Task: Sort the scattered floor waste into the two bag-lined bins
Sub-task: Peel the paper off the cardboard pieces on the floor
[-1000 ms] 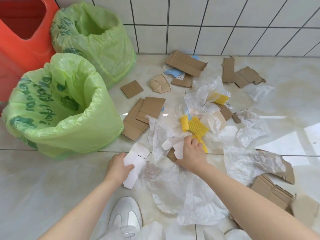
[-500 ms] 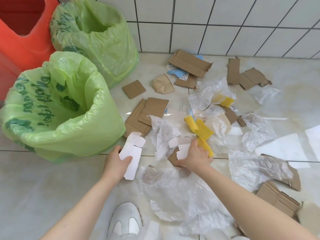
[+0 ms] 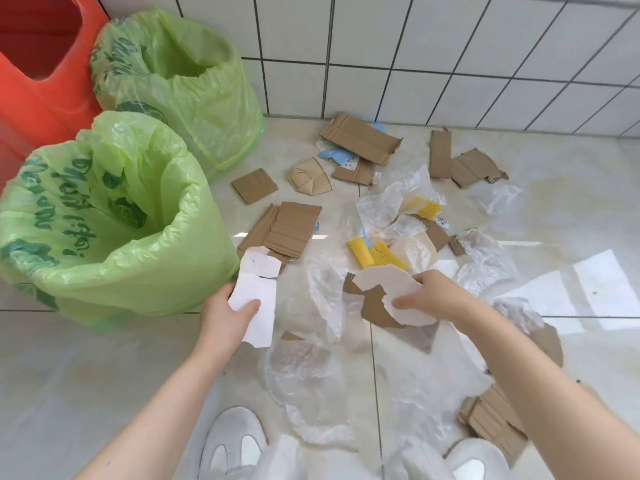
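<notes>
Waste lay scattered over the pale tiled floor point(image 3: 571, 209) beside a white tiled wall point(image 3: 450, 46). The person crouched over it, white shoes point(image 3: 232, 441) at the bottom of the view. The left hand point(image 3: 225, 315) gripped a torn white card piece point(image 3: 258, 292), thumb on top, holding it just beside the near green-bagged bin point(image 3: 104, 223). The right hand point(image 3: 429, 299) pinched a ragged scrap point(image 3: 384, 296), white on one face and brown on the other, lifted above a crumpled sheet of clear plastic film point(image 3: 304, 375). A second green-bagged bin point(image 3: 180, 84) stood behind the first, against the wall, with a red container point(image 3: 38, 64) at the far left. Brown cardboard pieces point(image 3: 287, 230) lay flat near the front bin, more of them point(image 3: 360, 138) closer to the wall, and a corrugated stack point(image 3: 491, 420) sat by the right forearm. Yellow foam netting point(image 3: 377, 256) lay among more clear film point(image 3: 391, 199) in the middle of the litter, just beyond the right hand.
</notes>
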